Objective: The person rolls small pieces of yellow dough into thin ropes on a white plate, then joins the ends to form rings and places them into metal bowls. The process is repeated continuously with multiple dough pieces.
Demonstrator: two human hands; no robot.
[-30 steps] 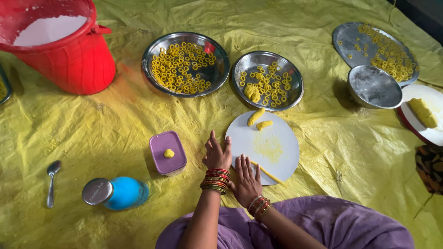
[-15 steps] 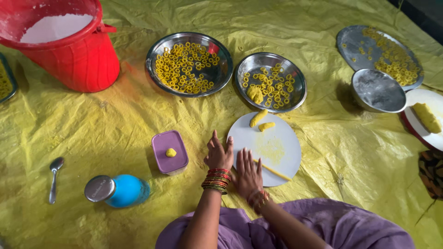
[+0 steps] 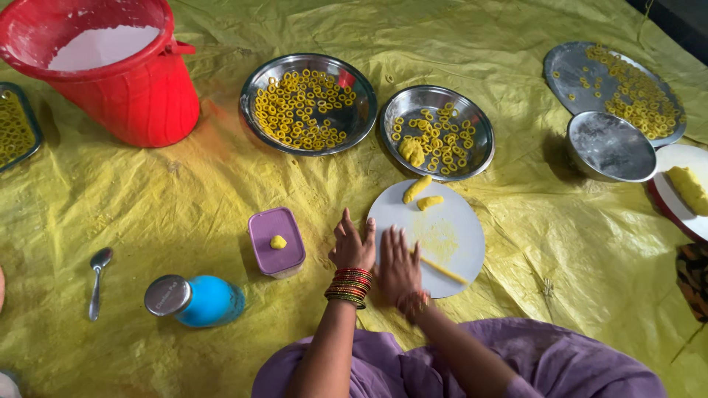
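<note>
View: head camera, looking down at a person seated on a yellow sheet [image 3: 184,199] in purple clothing.
Left hand: the left hand [image 3: 352,245] lies flat with fingers spread, palm down at the left rim of the white round board [image 3: 457,221]; it holds nothing. Red and gold bangles [image 3: 349,286] sit on its wrist.
Right hand: the right hand [image 3: 398,267] lies flat on the board just beside the left, fingers wide, pressed onto the near end of a thin yellow dough strand [image 3: 445,270]; it grips nothing.
Work piece: the strand runs out from under the right palm toward the board's lower right edge. Two short dough pieces [image 3: 420,193] wait at the board's far edge.
Step in hand: judging by the flat palm and the thin rope, the rolling-out of dough into a strand looks under way, not finished.
Next move calls for: probably even, light palm pressure along the strand so that it thins without breaking or sliding off the rim.
Finished pieces: small yellow rings fill the large steel bowl [image 3: 254,81] and the smaller steel bowl [image 3: 472,118], which also holds a dough lump [image 3: 411,151].
Left of the hands: a purple box [image 3: 276,254] with a dough bit on its lid, a blue jar [image 3: 199,301] on its side, a spoon [image 3: 97,278].
Far left: a red bucket [image 3: 140,96] of white powder.
Far right: a steel plate [image 3: 568,70] with more rings, an empty steel bowl [image 3: 608,146].
</note>
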